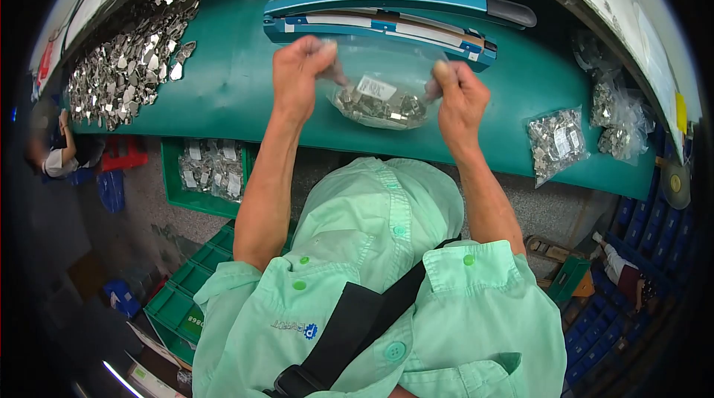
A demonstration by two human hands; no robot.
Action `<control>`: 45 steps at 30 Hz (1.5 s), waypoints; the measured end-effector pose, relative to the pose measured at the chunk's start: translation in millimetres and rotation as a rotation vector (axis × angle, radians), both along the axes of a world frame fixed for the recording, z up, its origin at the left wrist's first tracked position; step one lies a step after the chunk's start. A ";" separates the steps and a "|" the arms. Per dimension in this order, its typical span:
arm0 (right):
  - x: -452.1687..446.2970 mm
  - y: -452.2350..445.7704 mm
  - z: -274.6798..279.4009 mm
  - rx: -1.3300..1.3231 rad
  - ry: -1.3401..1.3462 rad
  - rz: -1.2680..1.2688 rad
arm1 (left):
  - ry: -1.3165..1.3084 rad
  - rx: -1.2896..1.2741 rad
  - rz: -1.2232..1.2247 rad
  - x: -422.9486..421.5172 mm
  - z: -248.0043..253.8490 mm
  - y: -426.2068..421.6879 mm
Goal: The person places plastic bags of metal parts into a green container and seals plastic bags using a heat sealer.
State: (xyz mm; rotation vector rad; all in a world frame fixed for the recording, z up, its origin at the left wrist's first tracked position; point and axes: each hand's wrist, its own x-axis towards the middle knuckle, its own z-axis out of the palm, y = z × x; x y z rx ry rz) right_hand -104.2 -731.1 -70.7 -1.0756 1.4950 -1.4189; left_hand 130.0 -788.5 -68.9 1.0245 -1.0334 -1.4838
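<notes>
A clear plastic bag [383,109] of small shiny metal pieces hangs between my two hands, with a white printed label among the pieces. My left hand [301,74] pinches the bag's upper left corner. At the upper right corner, my right hand [457,93] is closed on the plastic between thumb and fingers. The bag's top edge is stretched between them, just in front of a blue impulse sealer [383,15] with a grey-ended long arm. Whether the bag's mouth touches the sealer I cannot tell.
A heap of loose metal pieces [134,63] covers the table's left end. Filled bags [556,141] lie at the right, with more bags [617,115] beside them. A green crate [172,175] of bagged pieces stands below the green table [223,85]. Other people are at the far left and lower right.
</notes>
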 end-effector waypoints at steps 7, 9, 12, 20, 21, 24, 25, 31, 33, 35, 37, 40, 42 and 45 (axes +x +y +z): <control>-8.5 -85.3 -75.0 0.200 0.185 -0.163 | -0.571 0.189 0.381 -44.8 -90.6 -84.7; -11.9 -87.4 -82.4 0.177 0.219 -0.187 | -0.456 0.276 0.379 -45.7 -95.2 -84.6; -17.8 -95.1 -81.5 0.153 0.266 -0.206 | -0.231 0.350 0.325 -42.0 -87.0 -82.7; -32.5 -104.9 -72.1 0.172 0.471 -0.202 | -0.336 0.319 0.373 -56.2 -94.3 -74.1; -36.4 -106.4 -72.5 0.160 0.594 -0.173 | -0.383 0.314 0.389 -59.3 -91.8 -74.6; -47.8 -111.9 -66.7 0.121 0.895 -0.133 | -0.487 0.312 0.404 -66.7 -87.5 -74.3; -49.9 -111.7 -61.5 0.116 0.948 -0.141 | -0.522 0.312 0.408 -68.3 -87.1 -74.6; -127.7 -96.3 -37.9 0.207 0.120 -0.389 | -0.517 0.330 0.475 -71.6 -103.7 -73.9; -165.7 -93.7 -6.5 0.070 -0.116 -0.536 | -0.529 0.345 0.481 -72.8 -100.9 -74.3; -182.1 -99.2 31.8 -0.077 -0.234 -0.371 | -0.537 0.359 0.485 -73.4 -100.4 -73.2; -159.7 -113.1 55.1 -0.047 0.231 -0.235 | -0.538 0.367 0.487 -75.0 -100.1 -74.5; -131.3 -133.1 54.6 0.263 1.137 -0.026 | -0.525 0.368 0.505 -76.2 -100.0 -74.0; -122.7 -145.2 34.0 0.290 1.259 0.002 | -0.526 0.365 0.488 -75.7 -101.3 -72.6; -121.2 -157.2 -0.3 0.328 1.225 0.008 | -0.528 0.353 0.480 -72.8 -102.8 -73.2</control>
